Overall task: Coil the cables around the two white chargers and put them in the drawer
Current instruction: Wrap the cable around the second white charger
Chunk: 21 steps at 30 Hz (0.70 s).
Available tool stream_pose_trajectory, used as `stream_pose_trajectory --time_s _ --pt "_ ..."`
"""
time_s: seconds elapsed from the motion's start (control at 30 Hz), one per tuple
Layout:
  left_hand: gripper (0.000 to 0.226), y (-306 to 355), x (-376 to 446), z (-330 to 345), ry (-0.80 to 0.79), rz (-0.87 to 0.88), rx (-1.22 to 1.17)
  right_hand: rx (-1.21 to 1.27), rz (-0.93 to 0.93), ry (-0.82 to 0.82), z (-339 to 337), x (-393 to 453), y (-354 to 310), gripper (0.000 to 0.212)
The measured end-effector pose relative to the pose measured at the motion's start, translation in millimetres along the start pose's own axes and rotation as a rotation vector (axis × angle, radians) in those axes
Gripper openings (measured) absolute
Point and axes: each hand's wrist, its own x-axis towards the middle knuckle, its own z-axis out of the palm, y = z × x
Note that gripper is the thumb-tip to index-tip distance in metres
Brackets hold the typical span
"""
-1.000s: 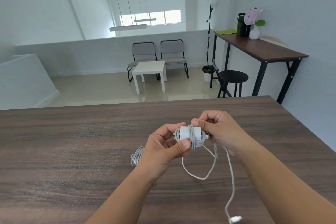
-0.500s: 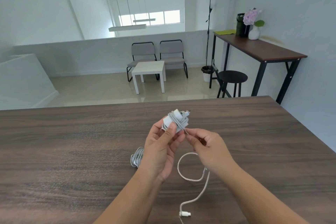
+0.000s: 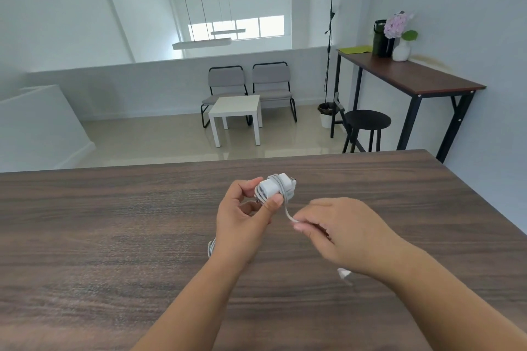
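Charger [image 3: 274,186] gripped in left hand [image 3: 245,216]; right hand [image 3: 342,232], at 4 o'clock, pinches its cable [image 3: 286,209].

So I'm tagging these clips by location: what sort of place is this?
Probably a home loft or mezzanine lounge rather than a workshop: two grey chairs behind a small white table, a floor lamp, and a vase of flowers on a tall side desk, seen past a wooden table.

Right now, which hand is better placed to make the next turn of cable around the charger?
The right hand: it pinches the loose cable, while the left hand grips the charger.
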Motion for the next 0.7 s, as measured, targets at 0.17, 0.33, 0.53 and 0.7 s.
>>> stream_pose_trajectory --time_s 0.17,0.33,0.53,0.7 --pt "0.025 16.7 5.7 4.8 -0.024 -0.344 -0.607 -0.038 -0.009 -0.120 8.8 -1.3 -8.5 0.053" --pt "0.036 18.5 0.2 12.0 -0.010 -0.241 -0.510 -0.061 -0.031 -0.078 17.7 -3.1 -11.9 0.038" --pt "0.038 3.4 -5.5 6.5 -0.049 0.161 0.186 -0.016 -0.047 -0.064 -22.5 11.4 4.0 0.040" --pt "0.040 11.4 -1.1 -1.6 -0.174 0.260 0.391 -0.036 -0.055 -0.055 -49.2 20.9 22.8 0.034"
